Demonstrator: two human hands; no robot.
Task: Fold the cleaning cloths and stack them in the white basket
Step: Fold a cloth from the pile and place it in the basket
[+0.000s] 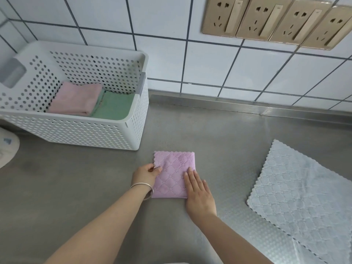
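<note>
Steel counter [219, 134], tiled wall. White perforated basket [76, 134] holds folded pink, green cloths. Right of basket: folded lilac cloth [172, 173]; left hand [145, 174] pinches edge, right hand [199, 195] flat on it. Farther right: unfolded blue-grey cloth [302, 204]. No legible writing.

The folded cloth [172, 173] on the counter is coloured lilac and is embossed with a diamond quilt pattern. The unfolded cloth [302, 195] is coloured pale grey-blue, with a scalloped edge and a lattice pattern. The basket [80, 130] is white and perforated with round holes. A pink cloth [76, 99] and a green cloth [114, 107] are contained in it. The counter [76, 187] is finished in grey metal. The wall tiles [162, 20] are white, with dark grout. The sockets [276, 21] are gold-coloured.
</note>
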